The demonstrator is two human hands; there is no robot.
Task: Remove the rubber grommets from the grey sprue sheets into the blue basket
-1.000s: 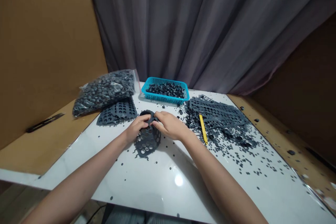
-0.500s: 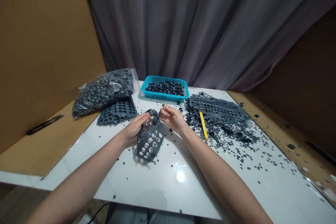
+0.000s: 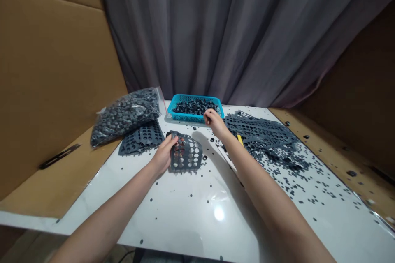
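My left hand (image 3: 163, 154) grips the left edge of a dark grey sheet of rubber-like material punched with rows of round holes (image 3: 187, 154). The sheet is held above the white table, its bottom edge ragged with small nubs. My right hand (image 3: 213, 121) is raised at the near right corner of a turquoise plastic basket (image 3: 173, 114). Its fingers are curled closed around something small and dark that I cannot make out. Inside the basket lies a heap of small black pieces (image 3: 194, 107).
A clear zip bag of dark pieces (image 3: 126, 113) rests against more perforated sheets (image 3: 143, 135) on the left. Stacked perforated sheets (image 3: 259, 131), a partly hidden yellow tool (image 3: 240, 139) and scattered black discs (image 3: 296, 176) lie on the right. A black cutter (image 3: 60, 156) sits on cardboard.
My right hand has left the sheet and moved up and right to the basket. In my left hand the sheet has swung to the right and faces me more flatly.
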